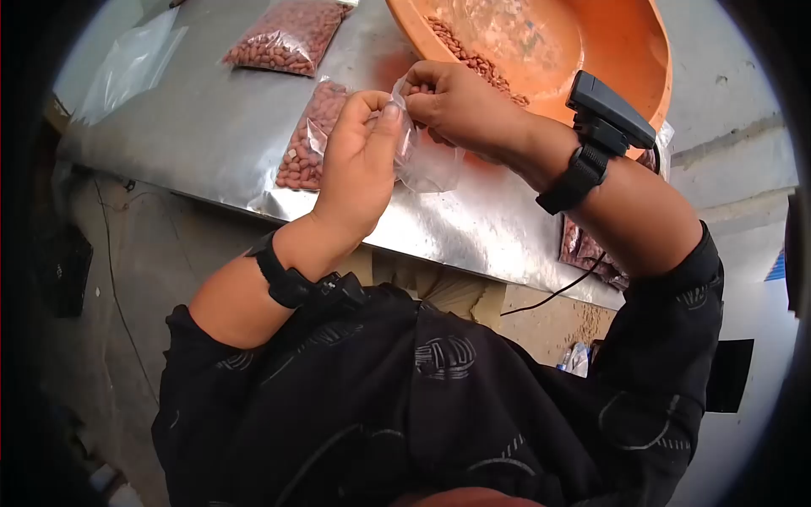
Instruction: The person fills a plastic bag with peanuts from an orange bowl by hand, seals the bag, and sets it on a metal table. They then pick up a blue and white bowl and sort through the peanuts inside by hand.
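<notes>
My left hand (361,160) pinches the edge of a clear plastic bag (431,169) over the metal table. Close against it, my right hand (465,106) has its fingers curled at the bag's mouth, with a few reddish peanuts (420,88) showing between them. The lower part of the bag hangs below both hands and looks mostly see-through. Just left of my left hand lies a filled bag of peanuts (304,148), partly hidden by that hand. Behind my right hand is an orange basin (621,51) with loose peanuts (473,59) along its near side.
Another filled peanut bag (291,35) lies at the table's back left. Flat plastic bags (131,72) rest at the far left of the metal table (203,127). More packed bags (583,249) sit under my right forearm, near a black cable (553,296).
</notes>
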### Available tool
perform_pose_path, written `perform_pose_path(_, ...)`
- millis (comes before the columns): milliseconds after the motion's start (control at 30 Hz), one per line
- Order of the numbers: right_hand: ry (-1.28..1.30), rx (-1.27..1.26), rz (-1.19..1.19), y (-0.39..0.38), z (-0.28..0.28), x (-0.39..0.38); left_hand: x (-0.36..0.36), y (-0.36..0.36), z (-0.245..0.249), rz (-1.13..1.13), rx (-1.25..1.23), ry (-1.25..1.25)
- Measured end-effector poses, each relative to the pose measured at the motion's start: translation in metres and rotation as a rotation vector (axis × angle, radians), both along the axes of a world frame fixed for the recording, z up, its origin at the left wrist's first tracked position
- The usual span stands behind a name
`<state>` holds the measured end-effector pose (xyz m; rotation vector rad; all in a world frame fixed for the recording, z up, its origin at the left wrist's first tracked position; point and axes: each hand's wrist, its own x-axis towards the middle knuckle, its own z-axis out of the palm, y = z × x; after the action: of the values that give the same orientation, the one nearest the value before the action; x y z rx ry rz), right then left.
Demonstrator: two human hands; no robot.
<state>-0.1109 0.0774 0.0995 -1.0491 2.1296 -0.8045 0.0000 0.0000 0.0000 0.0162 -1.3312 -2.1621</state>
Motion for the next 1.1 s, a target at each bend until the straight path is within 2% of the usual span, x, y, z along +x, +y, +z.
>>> perform_pose_path(100, -0.09, 0.084, -0.072, 0.007, 0.0, 0.012, 0.009, 0.013, -0.002, 0.01, 0.087, -0.019)
perform_pose_path(167, -0.163, -0.009, -0.089, 0.005, -0.006, 0.008, 0.009, 0.007, 0.005, 0.005, 0.095, -0.006)
perform_pose_path(367, 0.011, 0.0, 0.032, 0.011, 0.033, -0.008, 0.006, -0.009, 0.002, -0.009, 0.052, 0.013)
perform_pose_path(400, 0.011, 0.03, 0.059, 0.013, 0.045, -0.018, 0.005, -0.012, -0.005, -0.018, 0.034, 0.012)
perform_pose_path(433, 0.147, 0.003, 0.005, 0.014, 0.048, -0.032, 0.005, -0.015, -0.013, -0.026, 0.017, 0.014)
perform_pose_path(500, 0.245, 0.006, 0.033, 0.019, 0.058, -0.08, 0.005, -0.018, -0.024, -0.033, 0.023, -0.007)
perform_pose_path(567, 0.372, 0.166, 0.017, 0.027, 0.066, -0.114, 0.008, -0.016, -0.029, -0.023, 0.073, -0.044)
perform_pose_path(633, 0.419, 0.45, -0.005, 0.032, 0.063, -0.146, 0.007, -0.014, -0.03, 0.016, 0.064, -0.04)
perform_pose_path(733, 0.414, 0.833, -0.045, 0.043, 0.037, -0.187, 0.008, -0.011, -0.034, 0.008, 0.052, -0.049)
perform_pose_path(833, 0.274, 0.919, -0.089, 0.047, 0.012, -0.199, 0.006, -0.011, -0.038, -0.017, 0.038, -0.055)
perform_pose_path(933, 0.112, 0.799, -0.046, 0.036, -0.004, -0.203, 0.011, -0.022, -0.032, -0.077, 0.003, -0.054)
perform_pose_path(1033, -0.058, 0.472, -0.118, 0.028, -0.018, -0.198, 0.01, -0.023, -0.03, -0.106, -0.033, -0.038)
perform_pose_path(1067, -0.038, 0.492, -0.118, 0.02, -0.017, -0.197, 0.01, -0.023, -0.031, -0.109, -0.032, -0.035)
perform_pose_path(1100, -0.073, 0.408, -0.138, 0.015, -0.021, -0.197, 0.01, -0.022, -0.031, -0.112, -0.031, -0.032)
